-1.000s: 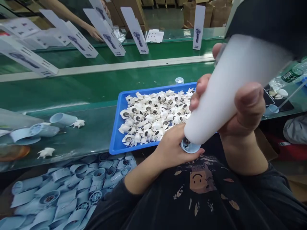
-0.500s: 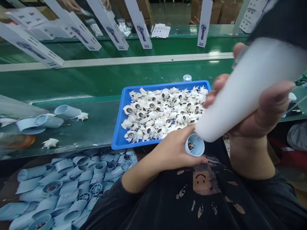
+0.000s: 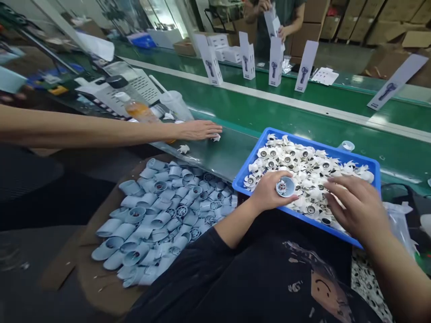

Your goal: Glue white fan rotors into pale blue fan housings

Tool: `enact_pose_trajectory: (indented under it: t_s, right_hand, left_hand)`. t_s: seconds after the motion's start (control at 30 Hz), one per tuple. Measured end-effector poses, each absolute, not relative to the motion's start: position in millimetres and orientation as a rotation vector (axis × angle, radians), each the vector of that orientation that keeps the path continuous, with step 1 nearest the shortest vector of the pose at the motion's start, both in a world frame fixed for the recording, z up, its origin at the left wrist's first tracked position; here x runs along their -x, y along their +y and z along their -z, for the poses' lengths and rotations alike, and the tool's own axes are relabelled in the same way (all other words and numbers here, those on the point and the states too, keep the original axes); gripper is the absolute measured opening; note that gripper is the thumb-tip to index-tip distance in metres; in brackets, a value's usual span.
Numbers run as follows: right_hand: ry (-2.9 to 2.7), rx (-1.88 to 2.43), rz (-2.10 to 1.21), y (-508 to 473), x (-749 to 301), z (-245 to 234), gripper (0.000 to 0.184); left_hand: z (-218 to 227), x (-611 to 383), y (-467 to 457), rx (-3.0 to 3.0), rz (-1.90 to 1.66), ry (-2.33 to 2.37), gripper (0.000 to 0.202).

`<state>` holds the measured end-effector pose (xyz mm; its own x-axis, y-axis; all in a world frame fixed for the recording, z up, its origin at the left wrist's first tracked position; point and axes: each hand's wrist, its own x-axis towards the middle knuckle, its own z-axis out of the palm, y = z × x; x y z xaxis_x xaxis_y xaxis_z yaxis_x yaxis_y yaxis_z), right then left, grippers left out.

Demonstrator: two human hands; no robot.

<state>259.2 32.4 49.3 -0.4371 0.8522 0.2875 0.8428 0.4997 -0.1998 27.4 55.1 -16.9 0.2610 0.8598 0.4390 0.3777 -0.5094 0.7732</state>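
Note:
My left hand (image 3: 269,192) is closed around a small light-blue round housing (image 3: 285,186), its open end facing up, at the near left edge of a blue tray (image 3: 251,162). The tray is heaped with several white fan impellers (image 3: 305,167). My right hand (image 3: 355,206) lies over the impellers at the tray's near right side, fingers spread and curled down onto them; whether it grips one is hidden.
A pile of several light-blue housings (image 3: 161,215) lies on brown cardboard to my left. A neighbour's arm and hand (image 3: 198,130) reach across to the green conveyor (image 3: 256,112). White product boxes (image 3: 276,60) stand along the belt. A person stands at the far side.
My right hand no longer holds the white bottle and has dropped onto the impellers in the tray. The view has swung left. A neighbour's arm now reaches onto the belt.

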Motion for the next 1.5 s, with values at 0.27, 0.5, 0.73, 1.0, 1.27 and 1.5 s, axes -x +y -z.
enact_pose_trajectory:
  t_s: [0.27,0.5,0.73,1.0,1.27,1.5]
  right_hand:
    - [-2.780,1.916,-0.091,102,-207,-23,0.029]
    - [-2.577,2.034,-0.355,101,-204,-25,0.028]
    - [-2.013,1.746,-0.889,58,-219,-39,0.037]
    - [-1.683,1.247,-1.323,1,-219,-42,0.044]
    - [-2.198,1.268,-0.416,-9,-197,-66,0.008]
    - [-2.184,1.226,-0.393,-4,-201,-67,0.017]
  left_hand:
    - [17,-27,54,-1.939,-1.193,1.053,0.053]
    - [26,-28,59,-1.652,-1.360,0.997,0.065]
    - [11,-8,32,-1.810,-1.291,0.884,0.053]
    - [-3,-15,19,-2.197,-1.110,1.001,0.051]
    - [-11,-27,13,-2.620,-1.291,0.944,0.031]
    - [-11,-28,15,-2.514,-1.428,1.020,0.035]
